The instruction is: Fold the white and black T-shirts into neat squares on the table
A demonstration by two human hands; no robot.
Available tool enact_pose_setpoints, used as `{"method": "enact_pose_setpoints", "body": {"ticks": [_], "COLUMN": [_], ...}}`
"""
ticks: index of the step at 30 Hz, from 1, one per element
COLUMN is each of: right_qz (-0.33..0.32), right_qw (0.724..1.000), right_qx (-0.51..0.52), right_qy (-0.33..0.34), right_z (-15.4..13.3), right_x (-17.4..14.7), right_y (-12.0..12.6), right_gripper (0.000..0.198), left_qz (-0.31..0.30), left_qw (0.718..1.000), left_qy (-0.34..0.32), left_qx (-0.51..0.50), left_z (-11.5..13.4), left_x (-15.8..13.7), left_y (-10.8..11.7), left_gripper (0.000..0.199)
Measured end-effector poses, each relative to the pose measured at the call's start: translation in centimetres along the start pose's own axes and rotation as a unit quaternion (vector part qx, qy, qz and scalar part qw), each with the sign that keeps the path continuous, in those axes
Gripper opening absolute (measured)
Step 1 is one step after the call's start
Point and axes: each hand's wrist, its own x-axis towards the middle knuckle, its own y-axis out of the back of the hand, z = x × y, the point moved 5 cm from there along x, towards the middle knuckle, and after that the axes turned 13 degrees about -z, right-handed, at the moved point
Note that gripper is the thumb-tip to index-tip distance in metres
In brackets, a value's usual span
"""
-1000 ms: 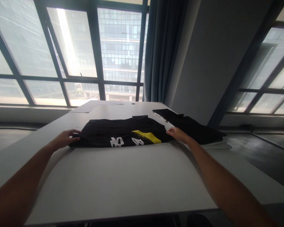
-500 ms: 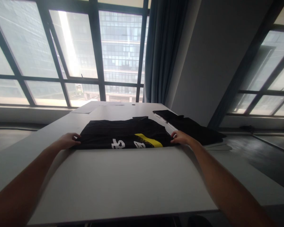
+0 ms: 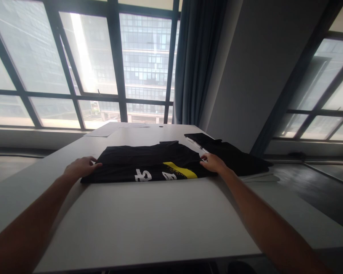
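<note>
A folded black T-shirt (image 3: pixel 125 161) with white lettering and a yellow stripe lies flat on the white table (image 3: pixel 148 220), its fold toward me. At its left edge is my left hand (image 3: pixel 81 167), fingers curled and the thumb against the cloth in a pinch. My right hand (image 3: pixel 214 163) pinches the shirt's right edge between thumb and fingertips. Both near corners of the shirt rest on the table, outside the fingers.
More folded black clothing (image 3: pixel 237 154) lies at the table's right edge, with white material (image 3: pixel 263 177) under it. Paper sheets (image 3: pixel 101 131) are at the far left of the table. Beyond stand windows (image 3: pixel 145 57) and a blue-grey curtain (image 3: pixel 193 64).
Both hands have left the near corners and moved slightly up the shirt's sides, the right one also inward. The near edge now lies lower and flatter, its left corner in sight.
</note>
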Motion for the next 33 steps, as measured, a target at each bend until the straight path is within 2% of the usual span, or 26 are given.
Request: {"method": "enact_pose_setpoints", "body": {"ticks": [2,6,9,11,14,17,19,21,24,27,30,31,33], "right_qz": [0.031,-0.015,-0.031,-0.023,0.015,0.095,0.145,0.16,0.11,0.064,0.064,0.05,-0.023], "right_qw": [0.999,0.999,0.998,0.998,0.996,0.988,0.981,0.982,0.993,0.994,0.996,0.997,0.996], "right_qx": [0.006,0.035,0.056,0.062,0.082,0.119,0.126,0.098,0.021,-0.049,-0.065,-0.056,-0.035], "right_qy": [0.035,0.038,0.009,-0.002,0.011,0.036,0.036,0.019,-0.032,-0.068,-0.016,0.02,0.078], "right_z": [-1.5,-3.3,-3.6,-3.6,-3.7,-3.8,-3.7,-3.6,-3.9,-5.2,-8.3,-9.5,-11.4], "right_x": [1.1,4.6,7.1,8.5,10.0,10.6,10.5,10.1,9.3,8.2,7.3,7.1,6.7], "right_y": [-0.2,-1.7,-2.6,-2.8,-2.3,-1.2,-0.7,-0.8,-1.6,-1.8,-1.2,-1.3,-2.3], "right_gripper": [0.032,0.045,0.052,0.049,0.035,0.023,0.023,0.024,0.028,0.036,0.042,0.046,0.054], "left_qz": [0.054,0.073,0.095,0.103,0.101,0.145,0.186,0.195,0.167,0.184,0.178,0.151,0.073], "left_qw": [0.997,0.989,0.989,0.99,0.991,0.987,0.98,0.979,0.986,0.982,0.975,0.974,0.975], "left_qy": [-0.04,-0.12,-0.102,-0.082,-0.076,-0.075,-0.067,-0.052,-0.029,-0.036,-0.127,-0.165,-0.206], "left_qx": [0.025,0.046,0.048,0.044,0.034,0.011,-0.011,-0.019,0.0,0.037,0.048,0.045,0.042], "left_z": [1.3,2.1,0.9,0.2,0.0,0.2,0.2,0.2,0.6,2.3,5.3,6.2,7.4], "left_x": [0.4,2.0,2.9,3.2,3.2,2.8,2.4,2.1,1.6,0.6,-0.3,-0.4,-0.2], "left_y": [-0.3,-1.9,-2.3,-2.2,-1.9,-1.0,-0.3,-0.1,-0.2,0.1,-0.4,-1.0,-2.8], "left_gripper": [0.059,0.054,0.051,0.048,0.038,0.036,0.038,0.038,0.036,0.039,0.045,0.048,0.056]}}
